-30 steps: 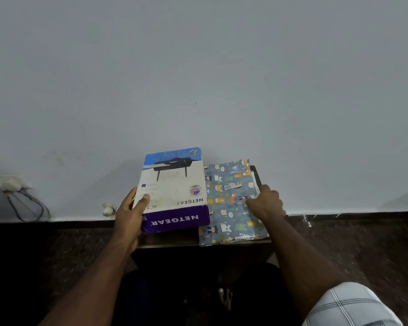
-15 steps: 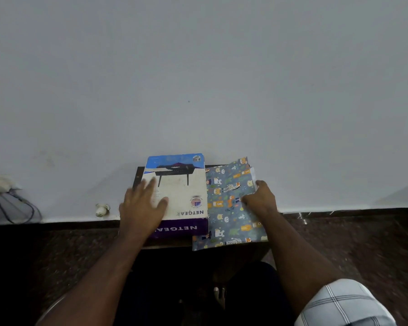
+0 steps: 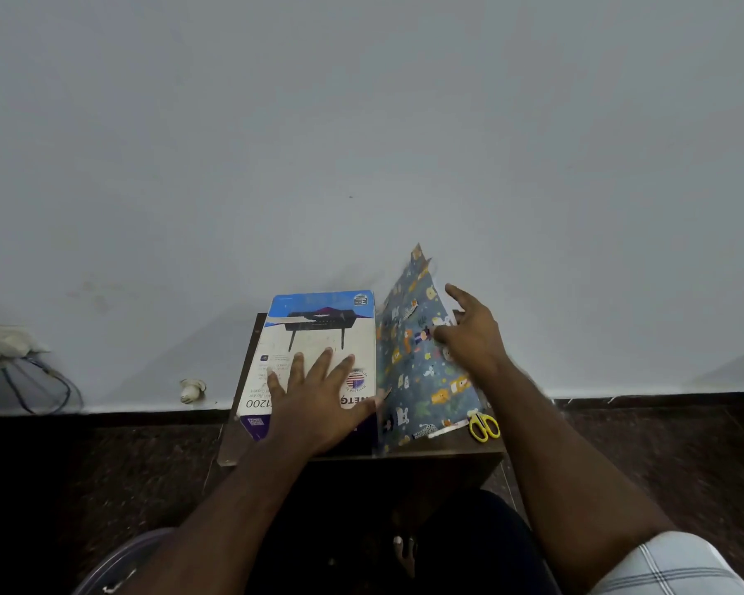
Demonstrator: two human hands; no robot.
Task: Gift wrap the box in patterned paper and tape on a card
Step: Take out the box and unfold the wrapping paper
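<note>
Head view: a white, blue and purple router box [image 3: 318, 337] is seen lying flat on the left part of a small dark wooden table [image 3: 404, 459] set against a pale wall [image 3: 361, 143]. The left hand [image 3: 318, 405] is laid palm down on the near half of the box, its fingers straight and spread, nothing being gripped. Just beside the box on its right, a sheet of blue patterned paper [image 3: 417, 380] printed with small cartoon figures is raised at its far end, so that a corner is tilted up against the wall while its near edge rests on the table. The right hand [image 3: 469, 332] is held at the sheet's right edge with the fingers loosely spread; the thumb side is pressed to the paper, but whether the edge is pinched cannot be told. A pair of yellow-handled scissors [image 3: 484, 426] is seen on the table's near right corner, touching the paper's edge.
</note>
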